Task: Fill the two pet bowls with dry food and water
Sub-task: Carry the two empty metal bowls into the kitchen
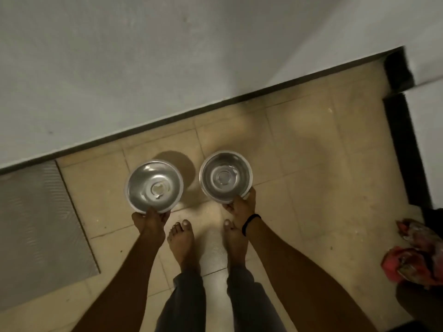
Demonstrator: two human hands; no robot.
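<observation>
as left hand grips left bowl — right hand, right bowl.

Your left bowl and right bowl are polished metal, smooth and mirror-bright inside, each with a pale matt rim (plastic or rubber, hard to tell). The floor is matt beige tile, dusty and scuffed. At its left edge lies a grey ribbed mat. The wall is matt, smooth-painted.

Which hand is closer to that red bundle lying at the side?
Right. The right hand, gripping one metal bowl by its rim, is on the red bundle's side. The left hand, gripping the other bowl, is farther away on the opposite side.
</observation>
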